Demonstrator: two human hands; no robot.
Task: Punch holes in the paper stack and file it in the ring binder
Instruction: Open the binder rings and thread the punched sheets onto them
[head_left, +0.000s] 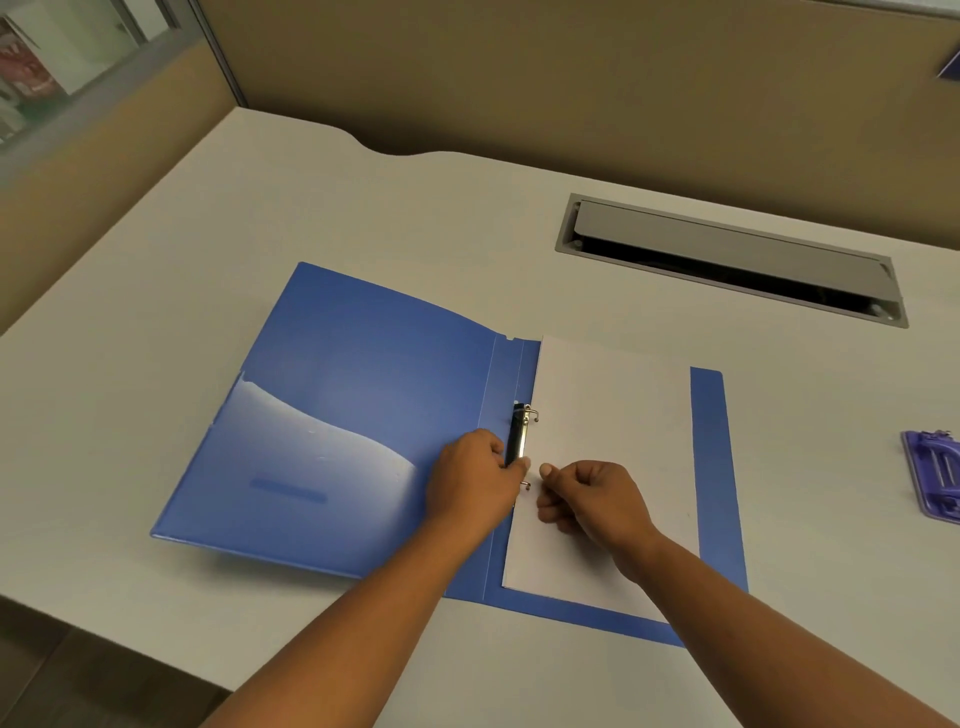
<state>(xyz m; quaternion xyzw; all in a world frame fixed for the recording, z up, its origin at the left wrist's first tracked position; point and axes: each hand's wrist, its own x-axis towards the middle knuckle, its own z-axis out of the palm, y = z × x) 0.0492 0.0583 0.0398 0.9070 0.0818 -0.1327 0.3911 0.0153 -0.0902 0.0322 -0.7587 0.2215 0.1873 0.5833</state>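
A blue ring binder (337, 415) lies open on the white desk. A white paper stack (613, 415) lies on its right half, its left edge at the black ring mechanism (516, 436). The upper ring (531, 415) passes through the paper. My left hand (478, 478) grips the lower end of the mechanism, fingers curled around it. My right hand (587, 499) rests on the paper beside the lower ring (525, 486), fingers curled, thumb stretched toward that ring. The ring's state under the fingers is hard to make out.
A purple hole punch (932, 473) sits at the desk's right edge, partly out of frame. A grey cable-tray slot (727, 260) with a raised lid is set in the desk behind the binder. Beige partition walls bound the desk at the back.
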